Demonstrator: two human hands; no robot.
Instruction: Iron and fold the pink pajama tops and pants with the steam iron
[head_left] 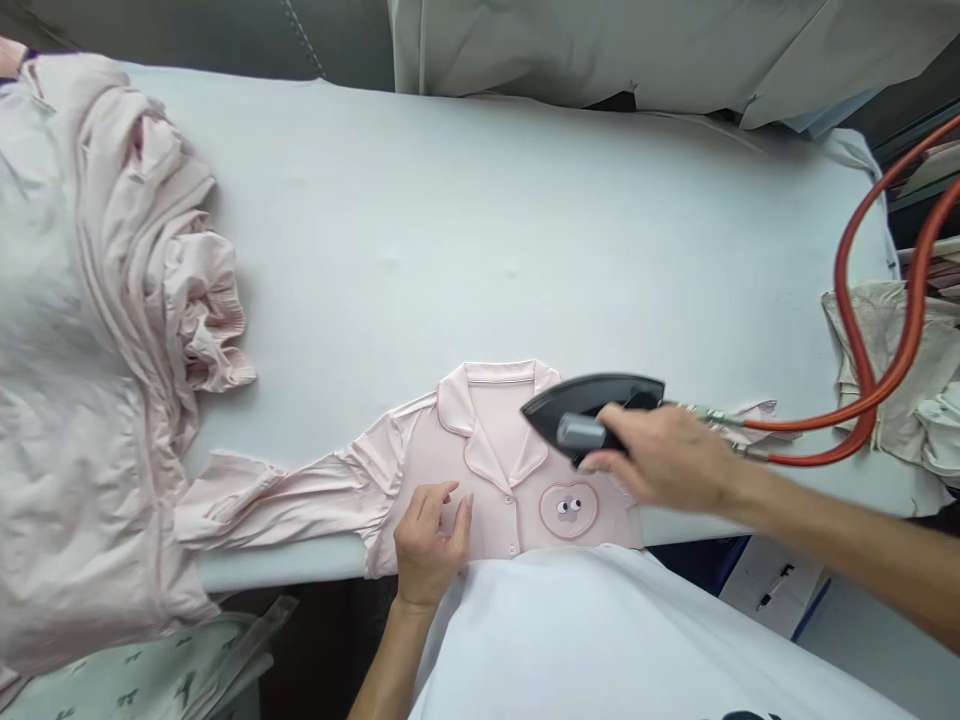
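Pink pajama top [487,430], flat on padded ironing table [450,230]. Left hand [427,555]: open, fingers spread on front. Right hand [660,458]: clenched on steam iron [589,400]. Risks: lingering iron scorches fabric; red steam hose [844,275] drags, rucking garment.

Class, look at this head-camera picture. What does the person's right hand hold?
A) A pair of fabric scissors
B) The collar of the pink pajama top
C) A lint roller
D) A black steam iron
D. The right hand grips the handle of the black steam iron, which hangs over the pink pajama top with orange hoses running from its rear.
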